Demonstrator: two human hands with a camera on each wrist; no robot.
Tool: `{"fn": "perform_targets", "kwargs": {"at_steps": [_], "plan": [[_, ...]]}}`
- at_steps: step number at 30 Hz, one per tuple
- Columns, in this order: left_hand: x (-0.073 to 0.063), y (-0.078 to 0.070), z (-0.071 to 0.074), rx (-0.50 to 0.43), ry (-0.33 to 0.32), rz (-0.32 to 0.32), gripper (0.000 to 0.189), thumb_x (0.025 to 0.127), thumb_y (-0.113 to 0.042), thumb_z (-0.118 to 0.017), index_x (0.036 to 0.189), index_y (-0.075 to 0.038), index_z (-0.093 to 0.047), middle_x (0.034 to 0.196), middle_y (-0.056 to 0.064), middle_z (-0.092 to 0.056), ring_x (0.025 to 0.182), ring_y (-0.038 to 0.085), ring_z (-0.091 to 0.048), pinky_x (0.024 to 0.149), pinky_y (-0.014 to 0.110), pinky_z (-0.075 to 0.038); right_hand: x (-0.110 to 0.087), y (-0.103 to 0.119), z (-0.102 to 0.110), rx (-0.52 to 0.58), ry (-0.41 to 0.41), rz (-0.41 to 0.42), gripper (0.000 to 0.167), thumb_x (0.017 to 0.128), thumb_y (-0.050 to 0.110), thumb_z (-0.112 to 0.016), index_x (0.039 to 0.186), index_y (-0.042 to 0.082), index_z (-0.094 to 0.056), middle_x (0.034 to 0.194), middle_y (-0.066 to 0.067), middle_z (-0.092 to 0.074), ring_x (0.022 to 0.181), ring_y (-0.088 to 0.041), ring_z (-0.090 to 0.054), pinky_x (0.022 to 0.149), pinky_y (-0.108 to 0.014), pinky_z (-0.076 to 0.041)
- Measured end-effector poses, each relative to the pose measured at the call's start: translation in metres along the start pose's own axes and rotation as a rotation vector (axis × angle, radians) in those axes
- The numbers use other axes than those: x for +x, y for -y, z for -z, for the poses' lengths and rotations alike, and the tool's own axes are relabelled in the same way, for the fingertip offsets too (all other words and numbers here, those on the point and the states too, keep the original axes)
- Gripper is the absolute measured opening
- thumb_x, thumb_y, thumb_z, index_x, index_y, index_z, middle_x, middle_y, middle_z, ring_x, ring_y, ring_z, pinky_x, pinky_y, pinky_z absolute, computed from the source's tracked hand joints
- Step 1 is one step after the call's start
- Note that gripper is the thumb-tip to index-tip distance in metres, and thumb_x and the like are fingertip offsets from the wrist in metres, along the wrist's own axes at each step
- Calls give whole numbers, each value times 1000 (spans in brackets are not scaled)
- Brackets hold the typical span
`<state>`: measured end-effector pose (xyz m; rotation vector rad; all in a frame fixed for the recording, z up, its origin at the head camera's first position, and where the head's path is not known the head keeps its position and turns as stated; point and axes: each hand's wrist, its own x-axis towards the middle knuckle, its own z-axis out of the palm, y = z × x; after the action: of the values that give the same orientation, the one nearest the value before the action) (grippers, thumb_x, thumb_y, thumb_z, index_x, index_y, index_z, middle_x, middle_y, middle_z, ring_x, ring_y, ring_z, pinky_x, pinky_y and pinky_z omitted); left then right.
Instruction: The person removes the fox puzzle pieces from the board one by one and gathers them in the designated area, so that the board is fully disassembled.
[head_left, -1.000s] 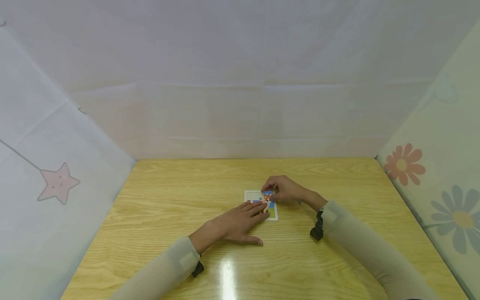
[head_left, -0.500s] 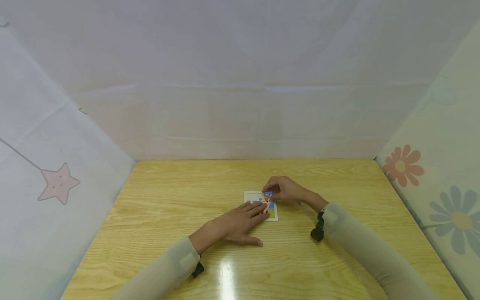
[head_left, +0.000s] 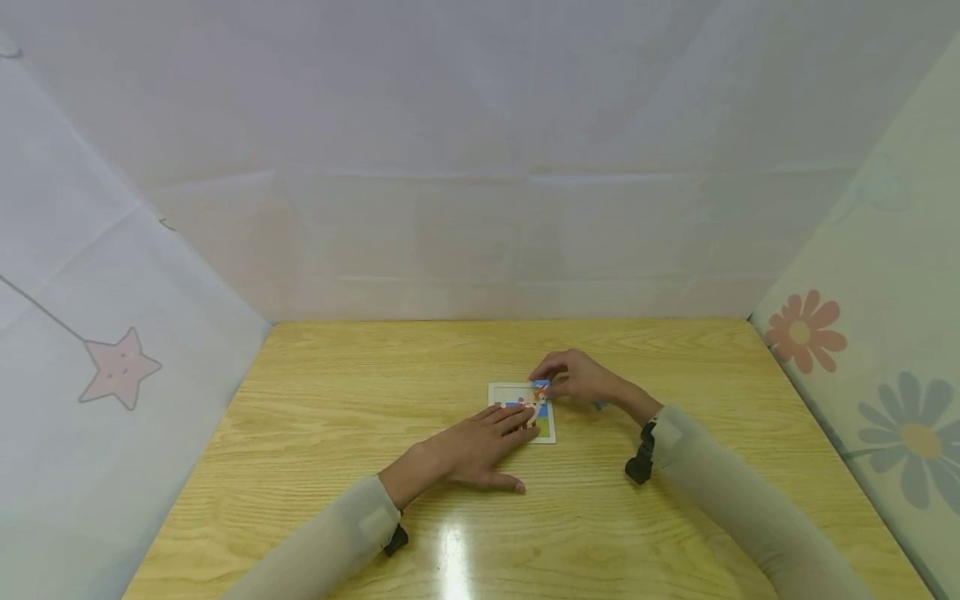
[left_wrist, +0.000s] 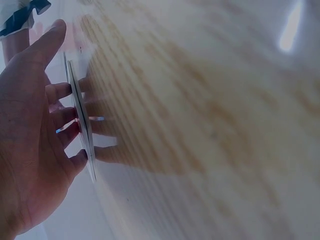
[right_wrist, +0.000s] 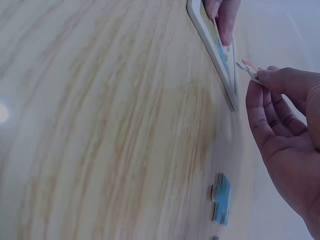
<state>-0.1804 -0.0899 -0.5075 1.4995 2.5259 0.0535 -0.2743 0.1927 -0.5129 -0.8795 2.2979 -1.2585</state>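
A small jigsaw puzzle (head_left: 543,427) in a white-rimmed tray lies on the table, with blue, green and animal-picture parts showing. My left hand (head_left: 480,446) rests on it with straight, spread fingers, covering its lower left part. At the tray's upper right corner, my right hand (head_left: 581,379) pinches a puzzle piece (head_left: 541,389) with blue and orange print. In the right wrist view that piece (right_wrist: 247,69) is tilted between thumb and fingers, apart from the tray (right_wrist: 212,50). From the left wrist, the tray (left_wrist: 82,120) appears edge-on beneath my fingertips.
A loose blue puzzle piece (right_wrist: 221,200) lies on the table to the right of the tray, partly hidden under my right wrist in the head view; the edge of another dark blue thing (right_wrist: 215,238) shows below it. Pale cloth walls (head_left: 480,242) enclose the wooden table (head_left: 360,367).
My right hand has shifted slightly right, and the pinched piece has come up from the tray's upper right corner. The left hand has stayed in place.
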Motion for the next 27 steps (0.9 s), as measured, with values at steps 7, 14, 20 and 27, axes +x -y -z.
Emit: {"fn": "perform_targets", "kwargs": {"at_steps": [7,14,20,27], "plan": [[1,1,-2,4,-1,-2,91,102,-73,-48,171,-17,-24,178,10,-11,164,31,-14,131,55,-21,-12,0,13,28,-21,-33,32,100,4,-72,132,1,-72,132,-17,-69,118,-30,-67,102,-47,-57],[0,0,-2,-7,4,7,92,103,-72,-48,171,-16,-22,178,10,-9,164,31,-12,131,54,-18,-24,-5,25,49,-33,-50,32,102,4,-70,133,0,-71,134,-18,-68,121,-32,-66,102,-45,-58],[-1,0,-3,-7,2,9,92,102,-72,-48,171,-16,-22,178,10,-10,164,31,-12,131,54,-19,-35,-11,34,62,-40,-26,33,101,2,-70,133,-4,-69,133,-24,-66,124,-35,-66,100,-40,-59],[0,1,-3,13,-8,-5,93,103,-72,-48,171,-15,-21,178,12,-11,164,32,-12,131,54,-19,-51,-16,47,21,-69,-36,33,101,5,-71,133,-2,-70,131,-21,-68,122,-33,-67,99,-36,-59]]}}
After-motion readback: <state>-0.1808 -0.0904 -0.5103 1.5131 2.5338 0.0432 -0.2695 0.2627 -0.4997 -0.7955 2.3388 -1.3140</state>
